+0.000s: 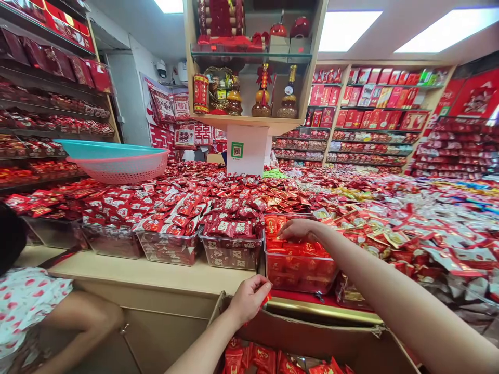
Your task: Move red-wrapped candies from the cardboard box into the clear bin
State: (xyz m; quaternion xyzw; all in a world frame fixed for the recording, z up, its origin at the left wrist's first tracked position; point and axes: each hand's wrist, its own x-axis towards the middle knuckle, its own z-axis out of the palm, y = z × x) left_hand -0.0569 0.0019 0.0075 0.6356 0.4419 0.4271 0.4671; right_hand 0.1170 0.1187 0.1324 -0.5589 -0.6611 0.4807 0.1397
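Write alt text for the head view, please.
The right hand reaches over red packets in a clear bin; the left hand holds something red beside an open cardboard box of similar packets. More filled bins line the counter.

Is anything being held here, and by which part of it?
The left grip holds a red item, mostly hidden; which part cannot be told. Whether the right grip, at the red packets, holds anything is unclear.

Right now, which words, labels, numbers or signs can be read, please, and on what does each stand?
"囍": red-and-white hangings at the back.
"囍": dark red packets.
Green QR-code sign: lettering too small to read.
Bright red packets beside the right hand: characters too blurred.
Shelved red boxes: too small.
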